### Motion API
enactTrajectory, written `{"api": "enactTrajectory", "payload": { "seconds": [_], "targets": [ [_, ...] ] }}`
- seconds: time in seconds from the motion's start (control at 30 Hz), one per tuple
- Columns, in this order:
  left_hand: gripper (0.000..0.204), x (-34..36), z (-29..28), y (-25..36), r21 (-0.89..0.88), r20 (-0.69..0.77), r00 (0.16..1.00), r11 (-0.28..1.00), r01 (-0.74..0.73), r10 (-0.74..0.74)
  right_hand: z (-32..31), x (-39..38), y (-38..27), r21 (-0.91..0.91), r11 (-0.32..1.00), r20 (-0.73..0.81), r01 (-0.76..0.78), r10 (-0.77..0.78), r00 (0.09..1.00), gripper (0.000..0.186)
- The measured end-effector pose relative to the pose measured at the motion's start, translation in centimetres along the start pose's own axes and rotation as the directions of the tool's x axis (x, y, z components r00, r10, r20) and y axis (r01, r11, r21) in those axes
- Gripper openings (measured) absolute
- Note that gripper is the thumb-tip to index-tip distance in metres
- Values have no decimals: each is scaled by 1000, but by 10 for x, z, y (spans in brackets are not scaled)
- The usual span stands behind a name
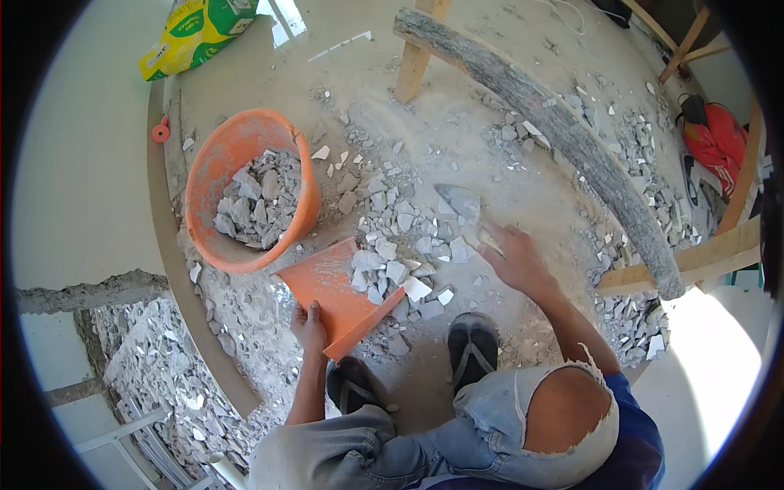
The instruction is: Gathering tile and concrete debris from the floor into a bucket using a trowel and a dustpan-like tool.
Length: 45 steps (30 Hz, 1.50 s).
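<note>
My left hand (309,328) grips the edge of an orange plastic scoop (331,306), open like a dustpan, its thumb on top. The scoop lies tilted on the floor with broken pieces of grey rubble (369,263) at its right side. My right hand (521,263) is closed around the handle of a trowel, mostly hidden by the fingers. The trowel's grey, dusty blade (459,202) points away to the upper left, over the loose rubble. Just beyond the scoop stands an orange bucket (306,175), partly filled with broken chunks (260,200).
A rough timber pole (563,122) on wooden legs crosses the right side. Rubble (147,376) covers the floor at lower left, beyond a curved edge (175,261). A green-and-yellow sack (200,37) lies at top left, a red bag (714,147) at far right. Sandalled feet (472,351) are close by.
</note>
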<state>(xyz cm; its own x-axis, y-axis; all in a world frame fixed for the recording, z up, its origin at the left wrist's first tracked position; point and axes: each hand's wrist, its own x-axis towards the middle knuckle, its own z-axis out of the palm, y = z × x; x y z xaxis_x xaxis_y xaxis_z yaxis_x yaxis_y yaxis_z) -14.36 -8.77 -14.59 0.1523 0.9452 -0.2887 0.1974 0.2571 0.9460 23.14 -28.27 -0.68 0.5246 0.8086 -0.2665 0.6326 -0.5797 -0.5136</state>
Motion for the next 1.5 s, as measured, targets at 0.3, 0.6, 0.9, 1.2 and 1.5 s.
{"api": "enactTrajectory", "payload": {
  "seconds": [0.3, 0.6, 0.9, 1.2, 1.5],
  "targets": [
    [24, -2, 10, 18, 138, -48, 985, 977, -160, 168, 43, 29, -42, 47, 982, 395, 182, -186, 900, 43],
    [26, 0, 12, 20, 34, 52, 999, 999, -10, 8, 14, 0, -101, -77, 915, 422, 395, -329, 845, 38],
    [22, 6, -22, 19, 21, 79, 995, 998, -62, 61, 20, -83, 31, 190, 863, 147, -467, 445, 883, 44],
    [16, 18, -24, 11, 122, 79, 988, 982, -145, 136, 82, -22, -79, 176, 968, 307, 178, -226, 925, 40],
    [19, 1, -4, 16, -498, 187, 974, 843, 204, -125, 43, -31, -94, 6, 952, 373, 306, -286, 883, 39]
  ]
}}
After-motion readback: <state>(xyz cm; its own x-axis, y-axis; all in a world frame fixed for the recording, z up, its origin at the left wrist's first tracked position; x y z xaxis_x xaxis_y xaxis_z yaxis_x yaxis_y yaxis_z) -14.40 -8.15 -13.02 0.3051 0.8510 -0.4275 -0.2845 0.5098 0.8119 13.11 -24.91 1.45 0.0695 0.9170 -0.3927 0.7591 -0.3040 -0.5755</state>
